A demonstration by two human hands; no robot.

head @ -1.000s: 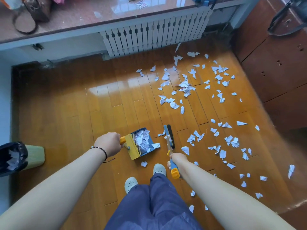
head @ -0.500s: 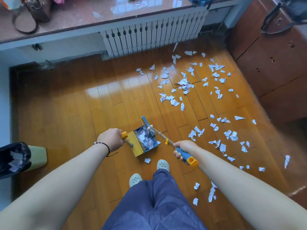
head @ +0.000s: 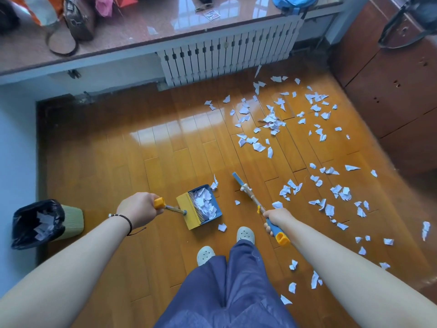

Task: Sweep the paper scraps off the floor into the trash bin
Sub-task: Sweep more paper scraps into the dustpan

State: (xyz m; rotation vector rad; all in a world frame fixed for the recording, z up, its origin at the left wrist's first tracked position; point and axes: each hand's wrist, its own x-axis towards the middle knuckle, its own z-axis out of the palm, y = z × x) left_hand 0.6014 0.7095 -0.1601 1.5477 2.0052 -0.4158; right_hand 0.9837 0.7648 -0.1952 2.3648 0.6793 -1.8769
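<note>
Paper scraps (head: 272, 120): white torn pieces strewn over the wooden floor (head: 132, 162), thickest toward the right and far side, near the radiator (head: 227, 58) and the brown cabinet (head: 390, 91); a few lie beside the person's right leg, and one leans on the far corner of the dustpan.
Dustpan (head: 201, 205): blue tray with yellow comb edge, resting on the floor ahead of the feet, holding a heap of scraps.
Left grip (head: 138, 209): hand clenched round the yellow end of the dustpan handle; dark beaded bracelet (head: 123, 217) at the wrist.
Broom (head: 248, 192): slim stick with blue head, angled away from the body, the head to the right of the dustpan and apart from it.
Right grip (head: 277, 218): hand grasping the blue part of the broom handle, just above its yellow end cap.
Trash bin (head: 45, 222): pale green, lined with a black bag, at the far left by the wall, well apart from the dustpan; white scraps visible inside.
Bench (head: 118, 31): glossy reddish top above the radiator, carrying bags.
Feet: light slippers (head: 246, 234), blue trousers.
</note>
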